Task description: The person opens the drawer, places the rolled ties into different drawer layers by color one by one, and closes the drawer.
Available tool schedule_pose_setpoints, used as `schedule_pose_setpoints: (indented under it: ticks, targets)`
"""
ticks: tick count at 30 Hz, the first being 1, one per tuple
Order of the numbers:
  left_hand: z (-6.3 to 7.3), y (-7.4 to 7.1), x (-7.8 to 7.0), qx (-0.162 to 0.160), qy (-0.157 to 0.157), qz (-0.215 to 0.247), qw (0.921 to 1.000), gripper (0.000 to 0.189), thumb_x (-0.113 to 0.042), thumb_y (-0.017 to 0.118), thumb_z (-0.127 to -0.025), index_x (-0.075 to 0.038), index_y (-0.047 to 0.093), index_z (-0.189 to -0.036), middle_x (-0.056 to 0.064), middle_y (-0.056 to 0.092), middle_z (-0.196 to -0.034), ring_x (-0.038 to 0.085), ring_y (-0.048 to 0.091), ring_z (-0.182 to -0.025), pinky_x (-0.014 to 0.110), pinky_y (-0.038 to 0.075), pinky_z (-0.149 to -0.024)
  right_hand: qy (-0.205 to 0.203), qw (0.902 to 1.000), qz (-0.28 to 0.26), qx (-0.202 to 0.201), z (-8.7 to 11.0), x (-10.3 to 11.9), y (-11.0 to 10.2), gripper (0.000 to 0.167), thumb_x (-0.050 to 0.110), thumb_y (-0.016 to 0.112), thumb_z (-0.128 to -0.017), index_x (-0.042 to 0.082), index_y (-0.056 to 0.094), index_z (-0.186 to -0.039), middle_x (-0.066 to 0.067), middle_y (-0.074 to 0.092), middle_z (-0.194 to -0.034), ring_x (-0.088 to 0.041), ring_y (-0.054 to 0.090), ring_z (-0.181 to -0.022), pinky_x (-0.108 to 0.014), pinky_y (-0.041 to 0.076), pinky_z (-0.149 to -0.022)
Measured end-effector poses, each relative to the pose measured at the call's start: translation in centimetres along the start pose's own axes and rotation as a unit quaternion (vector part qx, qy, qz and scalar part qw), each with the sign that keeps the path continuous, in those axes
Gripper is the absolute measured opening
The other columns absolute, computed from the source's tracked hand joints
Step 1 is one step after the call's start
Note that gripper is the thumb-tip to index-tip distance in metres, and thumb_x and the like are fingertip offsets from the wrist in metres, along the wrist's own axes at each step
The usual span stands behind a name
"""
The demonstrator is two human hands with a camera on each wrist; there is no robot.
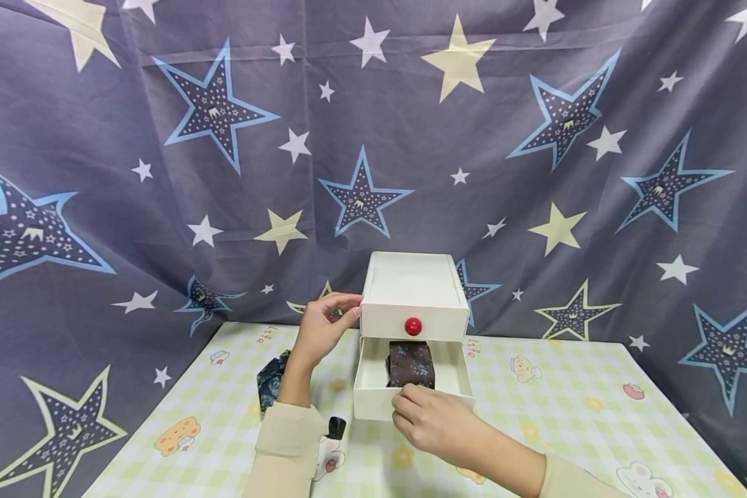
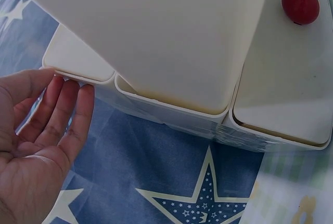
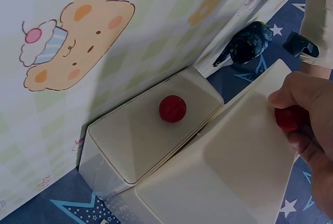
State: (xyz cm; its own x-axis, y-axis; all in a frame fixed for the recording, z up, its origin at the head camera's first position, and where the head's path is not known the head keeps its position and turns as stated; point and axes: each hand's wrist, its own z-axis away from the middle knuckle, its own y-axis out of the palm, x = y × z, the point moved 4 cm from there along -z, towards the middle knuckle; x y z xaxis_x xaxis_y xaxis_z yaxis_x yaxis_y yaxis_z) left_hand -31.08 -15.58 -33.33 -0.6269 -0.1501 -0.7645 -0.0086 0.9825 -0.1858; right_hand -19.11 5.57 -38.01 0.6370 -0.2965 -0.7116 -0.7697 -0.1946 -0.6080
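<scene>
Well, starting at the left, the pale checked tablecloth (image 1: 211, 449) carries a cartoon bread print (image 1: 176, 434), and past it a dark blue patterned tie (image 1: 269, 389) lies coiled near the person's left forearm, which wears a cream sleeve (image 1: 283, 443). The left hand (image 1: 321, 330) reaches to the left side of a white drawer unit (image 1: 416, 280); its fingers, only gently bent, touch the edge of the top tier without grasping anything. On the top drawer's front sits a red knob (image 1: 413, 326). Directly below, the middle drawer (image 1: 371, 404) is pulled out, and inside it, about midway across and towards the front wall, rests a folded dark brown tie (image 1: 411, 364) with small blue flowers. The right hand (image 1: 428, 418) is at that drawer's front, thumb and fingers pinching its round red handle (image 3: 291, 118) (the head view hides this grip, but the right wrist view shows it plainly). Beneath, next to the tablecloth, a closed bottom drawer (image 3: 125, 135) bears a red ball handle (image 3: 172, 108) of its own. Farther right, a strawberry print (image 1: 633, 391) marks the cloth, and a grey-violet star-patterned curtain (image 1: 504, 34) hangs behind everything.
</scene>
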Motion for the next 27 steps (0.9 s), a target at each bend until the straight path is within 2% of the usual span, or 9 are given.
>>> schedule_pose_setpoints:
  ticks: [5,12,19,27]
  targets:
    - [0.0,0.1,0.0,0.0,0.0,0.003,1.0,0.023,0.002,0.072,-0.093,0.008,0.072,-0.115,0.024,0.071,-0.112,0.013,0.064,-0.093,0.019,0.047,-0.065,0.003,1.0,0.003,-0.003,-0.1,-0.3,0.1,0.003,0.014,0.067,-0.089,0.011,0.069,-0.088,0.001,0.062,-0.093,-0.016,0.052,-0.085,-0.026,0.048,-0.08]
    - [0.0,0.0,0.0,0.0,-0.003,-0.005,1.0,0.023,0.001,0.072,-0.094,0.007,0.072,-0.116,0.023,0.071,-0.112,0.013,0.064,-0.093,0.02,0.047,-0.065,0.01,0.9999,-0.009,0.008,-0.2,-0.6,0.5,0.005,0.015,0.072,-0.088,0.012,0.068,-0.087,0.002,0.062,-0.092,-0.015,0.05,-0.084,-0.026,0.047,-0.08]
    - [0.0,-0.1,0.0,-0.001,-0.005,-0.006,1.0,0.023,0.0,0.072,-0.094,0.006,0.073,-0.116,0.022,0.071,-0.113,0.013,0.065,-0.094,0.02,0.047,-0.066,0.015,0.9998,-0.014,0.008,-0.3,-0.9,1.0,0.004,0.012,0.071,-0.085,0.012,0.067,-0.086,0.002,0.061,-0.092,-0.016,0.05,-0.084,-0.026,0.047,-0.08]
    - [0.0,0.0,-0.1,0.0,-0.002,0.001,1.0,0.023,0.001,0.072,-0.094,0.007,0.072,-0.116,0.023,0.07,-0.113,0.013,0.064,-0.094,0.02,0.047,-0.065,0.02,0.9994,-0.025,0.011,-0.2,-1.4,1.4,0.004,0.009,0.069,-0.087,0.013,0.069,-0.089,0.001,0.063,-0.094,-0.016,0.052,-0.086,-0.027,0.047,-0.082]
